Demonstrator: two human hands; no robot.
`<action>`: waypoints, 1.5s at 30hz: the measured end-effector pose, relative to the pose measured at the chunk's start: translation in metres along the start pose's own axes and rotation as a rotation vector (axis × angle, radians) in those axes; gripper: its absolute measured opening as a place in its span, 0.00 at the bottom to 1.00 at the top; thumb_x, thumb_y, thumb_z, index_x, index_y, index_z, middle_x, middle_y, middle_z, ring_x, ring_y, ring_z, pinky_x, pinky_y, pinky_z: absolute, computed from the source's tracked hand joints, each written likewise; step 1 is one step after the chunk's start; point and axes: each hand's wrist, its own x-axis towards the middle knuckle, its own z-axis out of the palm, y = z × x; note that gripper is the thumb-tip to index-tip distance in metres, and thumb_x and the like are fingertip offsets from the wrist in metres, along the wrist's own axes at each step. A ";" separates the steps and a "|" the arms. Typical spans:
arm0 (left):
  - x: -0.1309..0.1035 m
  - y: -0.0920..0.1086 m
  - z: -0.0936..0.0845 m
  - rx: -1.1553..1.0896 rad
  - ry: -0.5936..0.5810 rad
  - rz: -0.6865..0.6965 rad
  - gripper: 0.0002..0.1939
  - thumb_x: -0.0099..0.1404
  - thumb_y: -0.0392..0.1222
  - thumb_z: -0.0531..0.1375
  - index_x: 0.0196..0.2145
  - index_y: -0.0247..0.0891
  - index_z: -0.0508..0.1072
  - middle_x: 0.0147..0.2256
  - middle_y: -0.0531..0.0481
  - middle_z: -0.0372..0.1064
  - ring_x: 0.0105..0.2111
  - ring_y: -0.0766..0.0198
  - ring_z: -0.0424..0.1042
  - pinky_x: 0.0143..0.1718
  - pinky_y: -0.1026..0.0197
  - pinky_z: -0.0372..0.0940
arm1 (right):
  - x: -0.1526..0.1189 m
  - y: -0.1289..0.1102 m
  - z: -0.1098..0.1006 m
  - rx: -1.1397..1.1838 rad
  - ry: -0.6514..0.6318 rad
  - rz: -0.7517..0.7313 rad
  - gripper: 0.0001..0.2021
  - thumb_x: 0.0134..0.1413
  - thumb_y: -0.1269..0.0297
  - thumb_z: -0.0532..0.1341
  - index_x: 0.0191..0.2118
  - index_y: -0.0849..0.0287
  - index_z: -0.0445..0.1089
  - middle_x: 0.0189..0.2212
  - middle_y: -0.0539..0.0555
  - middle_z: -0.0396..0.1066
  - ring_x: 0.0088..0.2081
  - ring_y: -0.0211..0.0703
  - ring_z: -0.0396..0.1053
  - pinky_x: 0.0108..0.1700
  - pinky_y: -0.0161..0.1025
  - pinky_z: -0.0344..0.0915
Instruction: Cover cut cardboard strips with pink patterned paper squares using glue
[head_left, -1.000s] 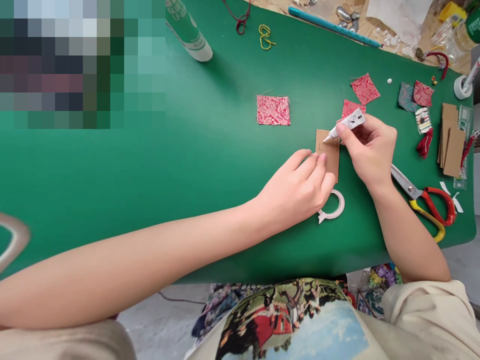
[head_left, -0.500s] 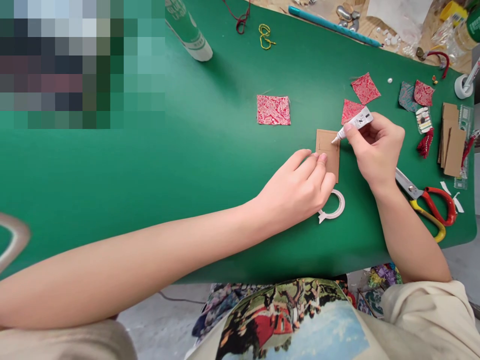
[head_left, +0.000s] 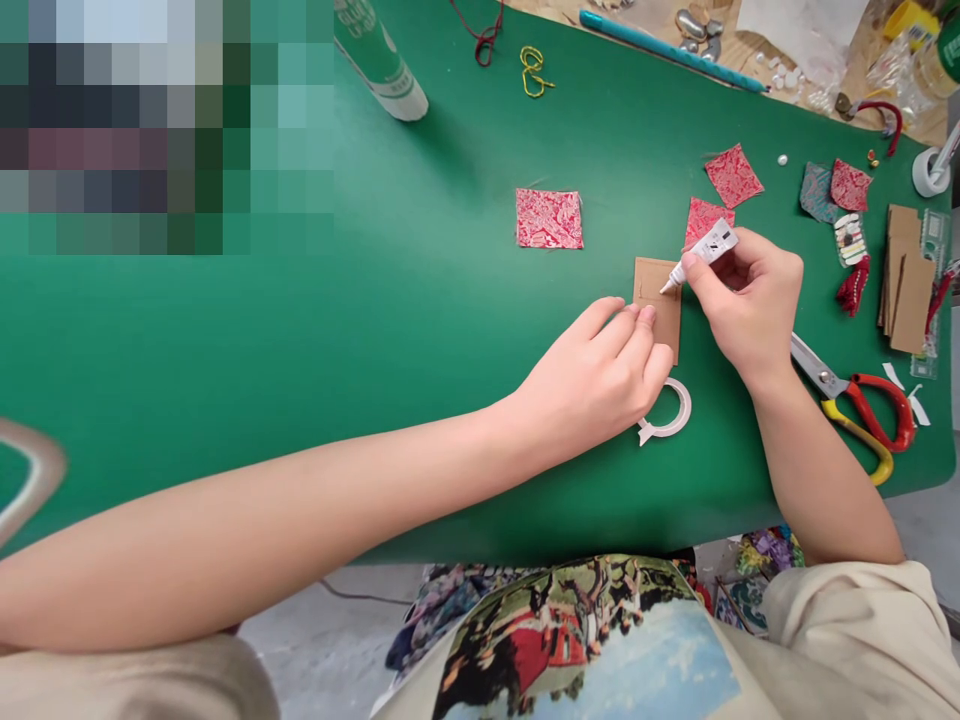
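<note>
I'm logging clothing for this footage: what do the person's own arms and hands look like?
Both the left hand and the right hand are bare: no gloves, rings or watch show. The forearms are uncovered too. Loose, pale beige sleeves reach about to the elbows, with no markings visible.

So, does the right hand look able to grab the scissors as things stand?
Probably not without freeing it: the right hand holds a white tube over the cardboard, though the scissors lie close beside its forearm, handles uncovered.
</note>
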 end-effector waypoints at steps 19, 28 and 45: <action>0.000 -0.001 -0.001 -0.014 -0.005 0.011 0.14 0.73 0.31 0.55 0.31 0.34 0.75 0.43 0.37 0.82 0.39 0.58 0.80 0.47 0.55 0.76 | 0.004 0.009 0.010 0.160 0.025 0.000 0.16 0.62 0.45 0.65 0.38 0.54 0.77 0.34 0.50 0.80 0.39 0.45 0.80 0.46 0.45 0.79; -0.004 0.001 0.001 -0.091 -0.047 -0.024 0.13 0.73 0.30 0.54 0.34 0.33 0.76 0.45 0.34 0.81 0.43 0.55 0.80 0.48 0.50 0.75 | 0.004 0.014 0.008 0.108 0.029 -0.034 0.16 0.62 0.45 0.64 0.36 0.53 0.76 0.32 0.49 0.79 0.37 0.45 0.80 0.45 0.46 0.79; 0.002 -0.004 -0.005 -0.022 -0.005 0.035 0.12 0.73 0.30 0.56 0.33 0.32 0.77 0.42 0.35 0.82 0.39 0.57 0.82 0.46 0.55 0.77 | 0.001 0.006 0.009 0.081 0.109 -0.113 0.12 0.66 0.51 0.63 0.38 0.52 0.75 0.35 0.50 0.80 0.39 0.45 0.80 0.45 0.44 0.78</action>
